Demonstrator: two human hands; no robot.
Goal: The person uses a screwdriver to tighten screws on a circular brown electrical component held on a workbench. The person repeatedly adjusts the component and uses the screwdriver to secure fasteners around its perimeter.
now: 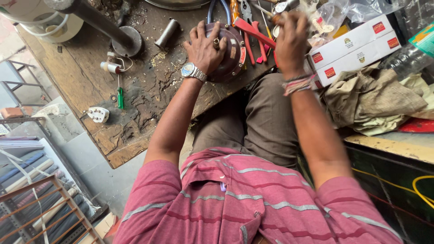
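The left hand (205,47) lies flat on the round dark motor (228,52) at twelve o'clock on the wooden bench (135,117), pressing so it stays put. The right hand (291,40) is clenched around a thin tool (266,20), at one o'clock beside red-handled pliers (255,34).

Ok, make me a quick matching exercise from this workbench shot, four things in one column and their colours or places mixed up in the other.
Things:
1. small screwdriver
2. round motor housing
3. wall plug
4. long boxes

Descriptions:
A. white, near the bench's front edge
B. green handle
C. white with red labels, right of the right hand
D. dark maroon, under the left hand

Pairs: 1-B, 2-D, 3-A, 4-C
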